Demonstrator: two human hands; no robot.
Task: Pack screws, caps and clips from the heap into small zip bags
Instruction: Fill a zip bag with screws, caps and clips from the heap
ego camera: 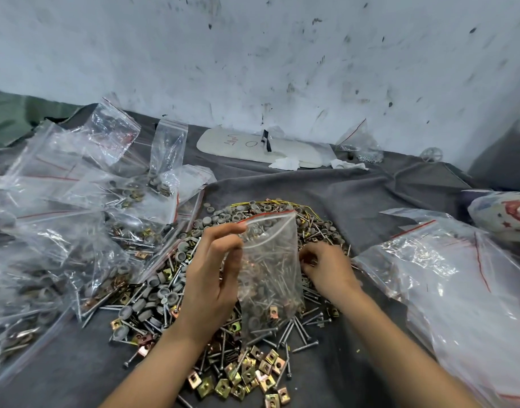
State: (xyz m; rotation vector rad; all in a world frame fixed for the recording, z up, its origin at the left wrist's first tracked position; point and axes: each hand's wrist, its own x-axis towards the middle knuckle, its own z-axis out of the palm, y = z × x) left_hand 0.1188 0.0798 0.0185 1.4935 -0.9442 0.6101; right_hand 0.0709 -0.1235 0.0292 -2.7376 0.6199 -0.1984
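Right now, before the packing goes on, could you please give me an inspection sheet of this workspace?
Surface: grey cloth, wrinkled.
Job's things: heap of screws, caps and clips; zip bag, partly filled; filled bags at left.
Clutter: white board with writing; crumpled tissue; large bag at right.
Hands: left hand pinches the zip bag near its mouth; right hand reaches into the heap, grip unclear.
Cables: thin yellow wire on the heap's far edge.
Surroundings: stained white wall.
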